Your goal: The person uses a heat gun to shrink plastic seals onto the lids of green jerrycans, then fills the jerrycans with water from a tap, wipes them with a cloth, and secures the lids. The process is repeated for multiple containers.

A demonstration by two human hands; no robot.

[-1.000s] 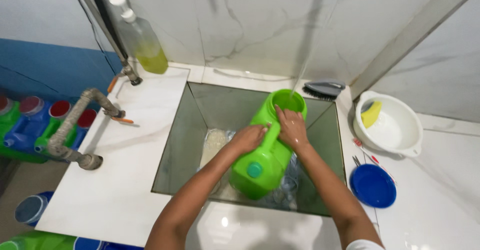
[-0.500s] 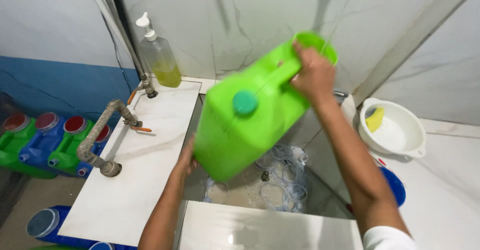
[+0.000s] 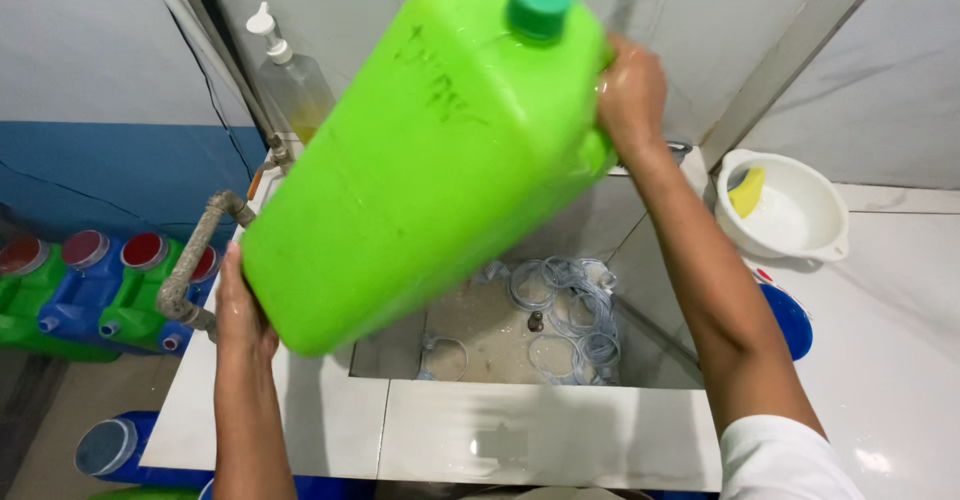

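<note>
A big bright green plastic jerrycan (image 3: 430,150) with a green screw cap (image 3: 540,0) is held tilted in the air above the square sink (image 3: 540,430). My left hand (image 3: 238,310) supports its lower end from underneath at the left. My right hand (image 3: 630,85) grips the upper end near the cap, at the handle. The can is wet and hides much of the sink and the back wall.
Clear plastic rings lie on the sink floor (image 3: 570,310). A tap pipe (image 3: 195,250) juts out at the left, a soap pump bottle (image 3: 290,75) behind it. A white bowl with a yellow sponge (image 3: 785,210) and a blue lid (image 3: 790,320) sit right. Green and blue jerrycans (image 3: 90,295) stand on the floor at the left.
The green can has come up out of the sink and swung closer to the camera. My left hand slid under its base; my right hand stayed at its top.
</note>
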